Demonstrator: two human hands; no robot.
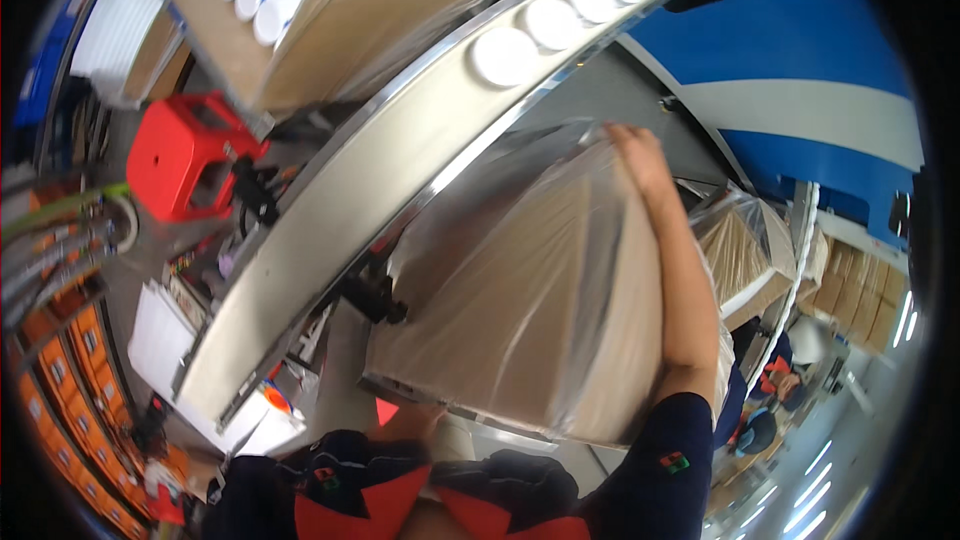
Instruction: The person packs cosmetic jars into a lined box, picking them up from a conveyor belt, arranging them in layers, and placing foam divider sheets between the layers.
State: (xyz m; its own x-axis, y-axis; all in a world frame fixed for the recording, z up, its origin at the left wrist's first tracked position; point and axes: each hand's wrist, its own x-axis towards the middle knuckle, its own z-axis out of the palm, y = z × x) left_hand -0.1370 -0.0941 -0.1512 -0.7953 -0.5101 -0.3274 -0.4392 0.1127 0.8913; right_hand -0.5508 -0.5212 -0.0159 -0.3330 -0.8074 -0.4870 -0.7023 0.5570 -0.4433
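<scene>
2 hands carry my cardboard box, plastic-lined, beside the conveyor: right hand grips its far edge, left hand supports underneath. I judge it bulky, stiff, with slippery film; best held by the edges.

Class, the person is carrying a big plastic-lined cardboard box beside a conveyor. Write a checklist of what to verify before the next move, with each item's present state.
1. Right hand grips the far top edge of the box: ok.
2. Left hand supports the near bottom edge: cannot tell, mostly hidden.
3. Box level: not ok, tilted.
4. Plastic liner tucked in: not ok, loose at the top.
5. Box apart from the conveyor carrying white lids: cannot tell.
</scene>
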